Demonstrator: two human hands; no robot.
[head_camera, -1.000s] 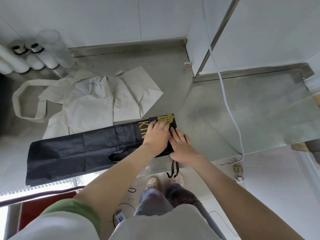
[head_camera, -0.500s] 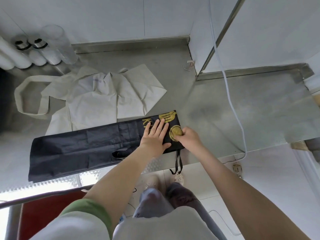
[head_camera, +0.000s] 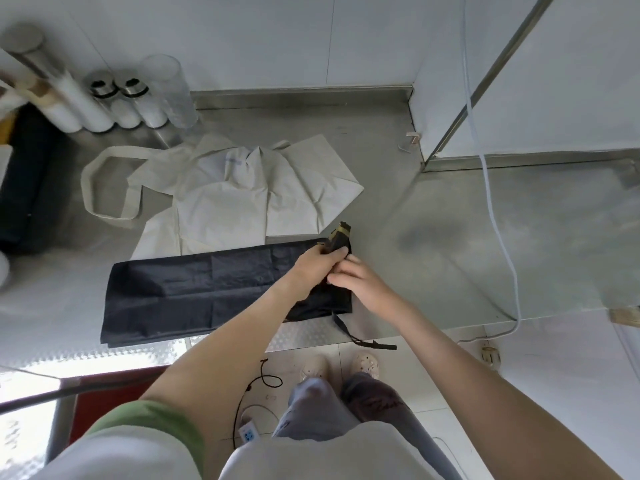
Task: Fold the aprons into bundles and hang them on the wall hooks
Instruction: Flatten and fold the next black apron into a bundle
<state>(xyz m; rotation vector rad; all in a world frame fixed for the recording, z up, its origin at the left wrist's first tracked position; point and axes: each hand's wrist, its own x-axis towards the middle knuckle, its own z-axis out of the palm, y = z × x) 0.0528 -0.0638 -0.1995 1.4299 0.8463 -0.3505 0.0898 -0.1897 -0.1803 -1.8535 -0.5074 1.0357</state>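
White bottles [head_camera: 100,102] stand against the wall in the upper left of the frame. Right of them the cream apron [head_camera: 235,195] lies spread on the steel counter [head_camera: 485,237]. Just below it the black apron [head_camera: 207,289] stretches as a long folded strip across the middle of the frame. Your left hand [head_camera: 317,265] grips its right end, raised off the counter, gold print at the tip. Your right hand [head_camera: 360,282] touches the left, fingers curled on that same end. A black strap [head_camera: 356,336] hangs over the counter edge below. Far right, a white cable [head_camera: 498,220] trails down.
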